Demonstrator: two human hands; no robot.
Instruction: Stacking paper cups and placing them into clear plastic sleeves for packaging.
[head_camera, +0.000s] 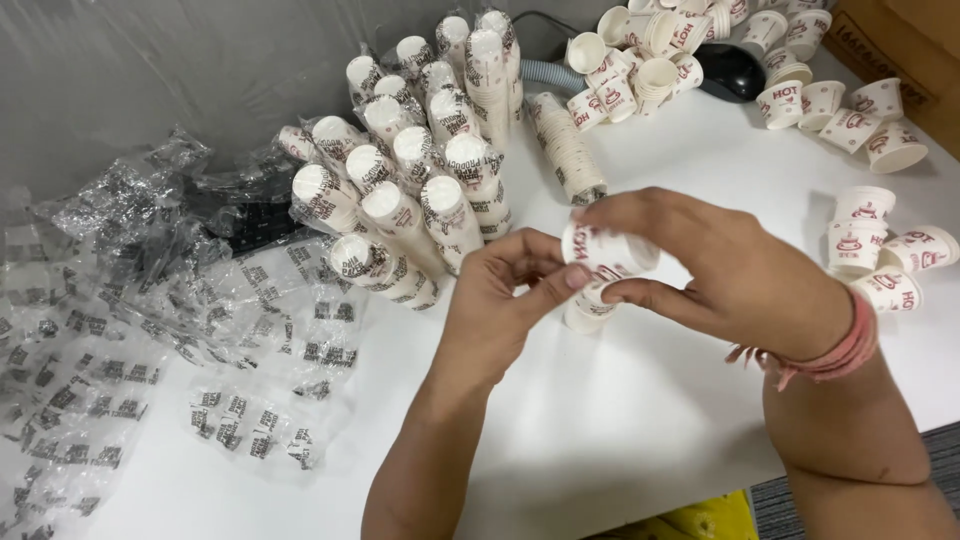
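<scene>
Both hands' grips, left hand (497, 300) and right hand (715, 268), hold small paper cups (600, 262) beside wrapped cup stacks (410, 190).

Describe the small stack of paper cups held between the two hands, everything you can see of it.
The stack of paper cups is short, only a few small white cups nested together, with red printing on the sides. It looks like thin coated paper. It lies tilted, nearly on its side, above the white table. The right hand wraps over its upper end with fingers on top and thumb beneath. The left hand pinches its side with thumb and fingertips. How many cups it holds cannot be told.
</scene>
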